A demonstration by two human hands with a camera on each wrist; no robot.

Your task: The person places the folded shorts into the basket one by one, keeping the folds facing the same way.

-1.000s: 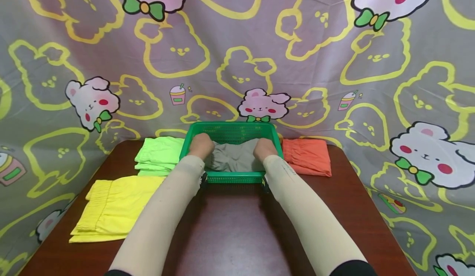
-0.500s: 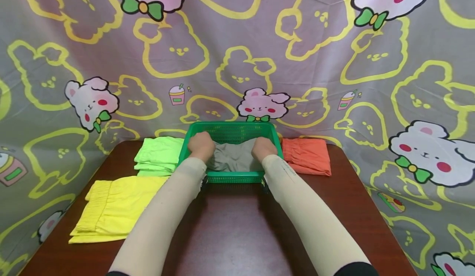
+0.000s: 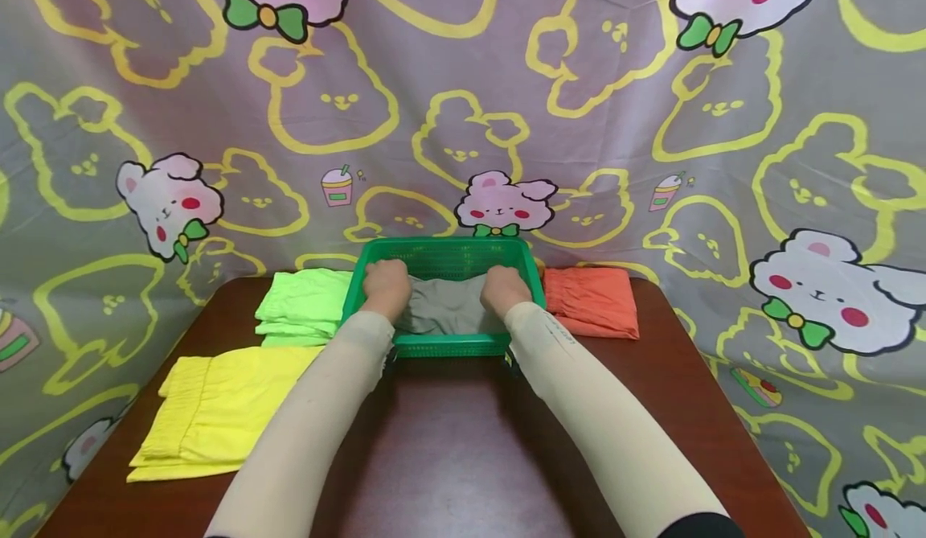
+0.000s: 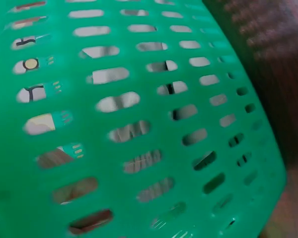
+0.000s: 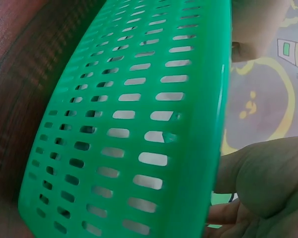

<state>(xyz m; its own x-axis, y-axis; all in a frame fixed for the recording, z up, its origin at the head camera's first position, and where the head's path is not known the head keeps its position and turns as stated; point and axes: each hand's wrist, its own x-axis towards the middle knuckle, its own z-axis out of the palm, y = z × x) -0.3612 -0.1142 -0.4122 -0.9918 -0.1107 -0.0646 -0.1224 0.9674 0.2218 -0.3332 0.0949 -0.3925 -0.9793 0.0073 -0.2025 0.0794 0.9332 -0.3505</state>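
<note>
A green plastic basket (image 3: 454, 347) with slotted walls stands at the far side of the table. Inside it lies a crumpled grey garment (image 3: 443, 306). My left hand (image 3: 387, 287) is curled at the garment's left end, gripping the cloth, and my right hand (image 3: 504, 289) grips its right end. The fingertips of both are hidden behind the hands in the head view. Up close, the basket's wall (image 4: 104, 116) fills most of the left wrist view. In the right wrist view, my right hand appears beyond the basket's rim (image 5: 219, 114), its fingers bent.
Folded light green shorts (image 3: 304, 305) sit left of the basket, touching its side in the head view. Nearer lies a folded yellow pair with an elastic waistband (image 3: 217, 409). Folded orange shorts (image 3: 592, 303) lie to the right. A patterned curtain (image 3: 463, 120) hangs behind the brown table (image 3: 441, 457).
The head view has turned slightly, so the scene sits a little further left. Both hands stay inside the basket at the grey garment, with barely any movement.
</note>
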